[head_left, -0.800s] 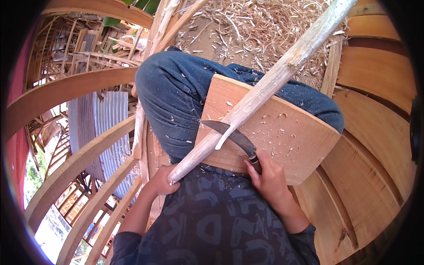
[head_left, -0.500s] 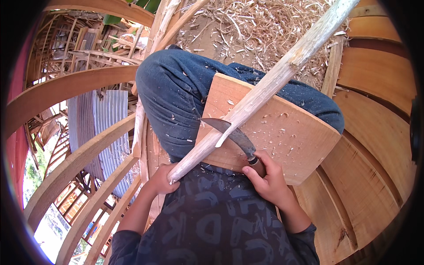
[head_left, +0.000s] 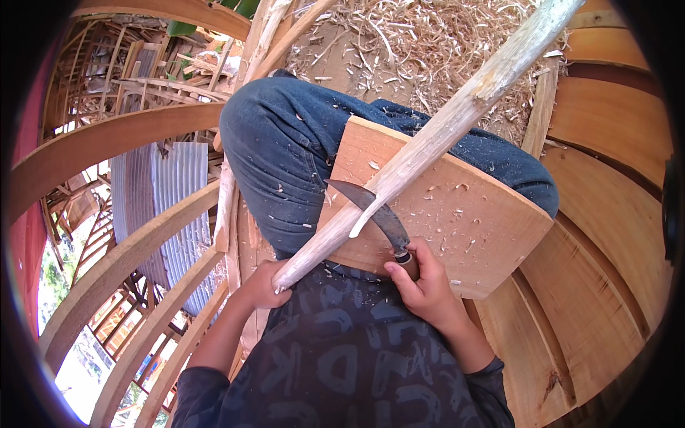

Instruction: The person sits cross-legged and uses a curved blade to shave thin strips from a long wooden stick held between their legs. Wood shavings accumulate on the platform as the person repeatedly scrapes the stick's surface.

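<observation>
A long pale wooden pole (head_left: 446, 132), stripped of bark, slants from my waist up to the far right. Its near end is wrapped in the fingers of my left hand (head_left: 262, 287). My right hand (head_left: 426, 283) is closed round the wooden handle of a curved knife (head_left: 385, 227). The blade lies across the pole, its tip reaching past the left side, and a curled sliver of wood (head_left: 365, 215) stands up at the cut. Under the pole a thick wooden board (head_left: 464, 221) rests on my lap, sprinkled with small chips.
Curly shavings (head_left: 428, 57) heap on the planks ahead of my crossed legs in jeans (head_left: 275, 150). Curved wooden ribs (head_left: 128, 250) rise on the left, with corrugated sheets (head_left: 178, 207) and scrap wood beyond. A planked wooden side (head_left: 599, 250) curves along the right.
My right hand has shifted slightly left and toward me, turning the knife a little. The pole and my left hand have barely moved.
</observation>
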Available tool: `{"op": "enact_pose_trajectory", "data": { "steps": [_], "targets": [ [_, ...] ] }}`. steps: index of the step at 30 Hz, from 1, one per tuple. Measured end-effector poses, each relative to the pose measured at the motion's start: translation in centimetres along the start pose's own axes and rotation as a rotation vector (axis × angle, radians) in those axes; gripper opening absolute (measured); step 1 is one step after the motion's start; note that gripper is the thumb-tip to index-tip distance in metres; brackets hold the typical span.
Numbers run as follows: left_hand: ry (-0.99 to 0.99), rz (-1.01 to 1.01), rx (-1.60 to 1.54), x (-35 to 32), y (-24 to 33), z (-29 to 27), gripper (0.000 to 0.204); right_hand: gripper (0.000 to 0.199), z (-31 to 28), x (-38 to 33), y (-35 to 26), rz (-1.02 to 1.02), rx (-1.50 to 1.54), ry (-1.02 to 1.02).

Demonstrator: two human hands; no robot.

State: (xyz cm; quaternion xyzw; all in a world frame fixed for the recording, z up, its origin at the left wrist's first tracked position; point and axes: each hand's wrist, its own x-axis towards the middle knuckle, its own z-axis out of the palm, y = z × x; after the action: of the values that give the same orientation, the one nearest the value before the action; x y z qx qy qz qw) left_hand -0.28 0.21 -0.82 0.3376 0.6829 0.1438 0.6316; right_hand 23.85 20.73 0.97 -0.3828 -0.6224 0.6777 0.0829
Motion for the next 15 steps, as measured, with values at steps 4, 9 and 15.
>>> {"op": "enact_pose_trajectory", "data": {
  "steps": [4, 9, 15],
  "targets": [
    [0.011, 0.004, -0.005, 0.00, -0.25, 0.08, 0.046, 0.026, 0.25, -0.11, -0.39, -0.014, -0.083, 0.045],
    [0.014, 0.012, -0.014, 0.01, -0.46, 0.11, 0.045, 0.027, 0.45, -0.19, -0.21, -0.047, -0.126, 0.079],
    [-0.010, -0.025, -0.016, -0.04, -0.47, -0.03, 0.045, 0.022, -0.09, -0.19, -0.42, 0.137, 0.152, -0.058]
  ]
}}
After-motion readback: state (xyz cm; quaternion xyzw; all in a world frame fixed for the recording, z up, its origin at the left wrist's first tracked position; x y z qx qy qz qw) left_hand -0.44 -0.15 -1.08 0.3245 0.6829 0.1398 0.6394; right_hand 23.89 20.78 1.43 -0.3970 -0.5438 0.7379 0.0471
